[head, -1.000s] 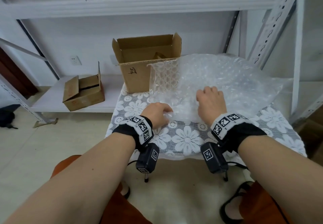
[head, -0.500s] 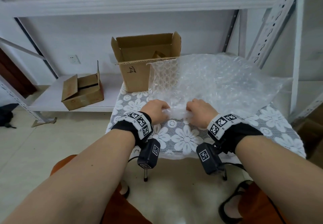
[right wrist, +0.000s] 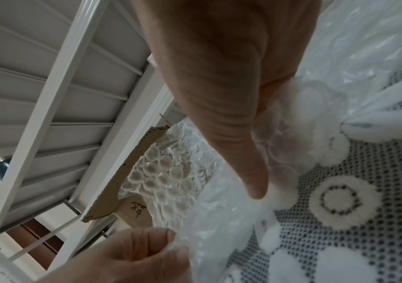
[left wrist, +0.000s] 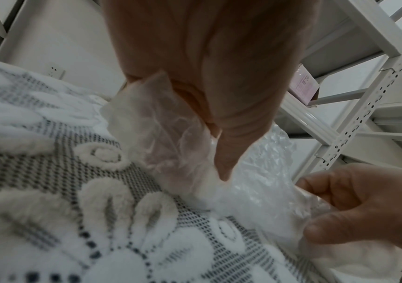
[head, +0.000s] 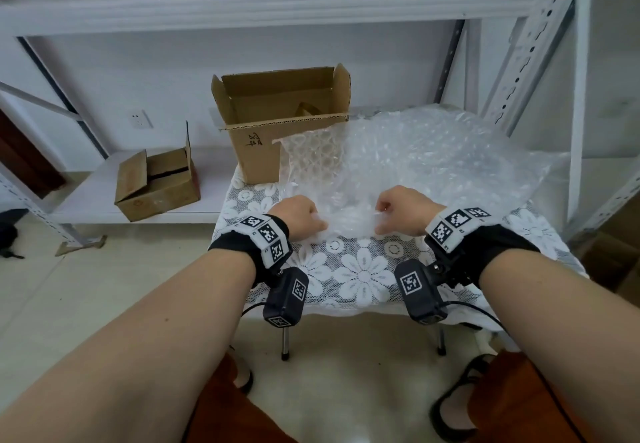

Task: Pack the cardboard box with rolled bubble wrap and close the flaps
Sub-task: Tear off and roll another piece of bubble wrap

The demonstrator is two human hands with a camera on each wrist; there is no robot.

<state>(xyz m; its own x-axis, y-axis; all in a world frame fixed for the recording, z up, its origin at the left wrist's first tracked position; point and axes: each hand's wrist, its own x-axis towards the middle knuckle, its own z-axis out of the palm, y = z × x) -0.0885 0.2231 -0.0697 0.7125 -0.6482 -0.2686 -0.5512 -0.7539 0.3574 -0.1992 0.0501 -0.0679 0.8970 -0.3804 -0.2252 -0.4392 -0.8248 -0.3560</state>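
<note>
Spreading over the table's [head: 363,280] far right, the bubble wrap [head: 433,165] leans against the open cardboard box [head: 277,124] at the far-left corner. Both hands now pinch its near edge: the right hand [head: 401,210] has come back from flat beside the left hand [head: 298,216].
</note>
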